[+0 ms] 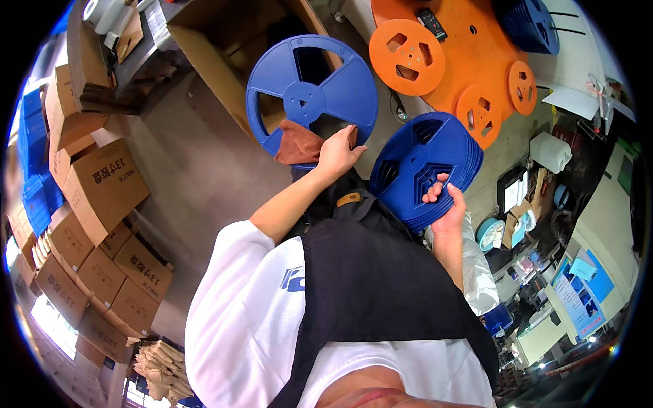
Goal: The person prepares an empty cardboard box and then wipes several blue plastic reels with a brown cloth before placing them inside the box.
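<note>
Head view: a person wipes one blue reel while gripping a stack of others.

Cardboard boxes line the left wall, bent by the lens, and their far ends run out of frame. The left hand presses a brown cloth against the lower rim of a single blue reel; the fingers are closed over the cloth, which hides the reel's edge beneath it. Just beside it, the right hand is curled shut round the bottom edge of a stack of blue reels, thumb on the front face. How many reels are in the stack is hard to count. Orange reels lie beyond.
</note>
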Available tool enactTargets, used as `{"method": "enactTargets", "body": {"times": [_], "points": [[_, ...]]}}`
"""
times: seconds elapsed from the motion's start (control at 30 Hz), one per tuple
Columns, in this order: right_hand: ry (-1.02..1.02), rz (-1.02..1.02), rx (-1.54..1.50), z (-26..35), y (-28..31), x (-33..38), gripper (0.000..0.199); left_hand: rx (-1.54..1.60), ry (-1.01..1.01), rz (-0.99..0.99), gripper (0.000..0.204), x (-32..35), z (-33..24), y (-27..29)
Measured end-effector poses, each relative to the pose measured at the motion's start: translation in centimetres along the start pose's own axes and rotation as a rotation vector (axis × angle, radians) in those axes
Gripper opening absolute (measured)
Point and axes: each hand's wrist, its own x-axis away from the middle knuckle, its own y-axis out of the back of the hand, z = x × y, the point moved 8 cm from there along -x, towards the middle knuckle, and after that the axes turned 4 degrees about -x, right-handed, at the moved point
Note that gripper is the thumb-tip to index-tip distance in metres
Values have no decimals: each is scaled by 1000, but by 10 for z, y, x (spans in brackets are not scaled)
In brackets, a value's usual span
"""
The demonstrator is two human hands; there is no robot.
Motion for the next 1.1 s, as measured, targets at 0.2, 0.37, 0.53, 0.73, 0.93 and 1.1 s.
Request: {"method": "enactTargets", "body": {"times": [0.2,0.37,0.53,0.73,0.93,1.1], "points": [[-19,-9,-4,0,-3,-6,30,26,2,20,36,-7,-5,8],[-44,-8,19,-2,-7,-11,30,-119,132,228,48,-13,3,-3],[-83,0,-7,-3,-12,-13,30,-279,109,220,43,-14,8,-6],[-75,-26,-19,-5,-14,-14,30,-354,57,203,42,-23,7,-1],[-58,-58,-48,-8,-11,-15,31,-302,-27,134,40,-31,2,4],[-30,-65,-65,-6,-16,-14,30,-246,-103,39,44,-34,-13,16]]}}
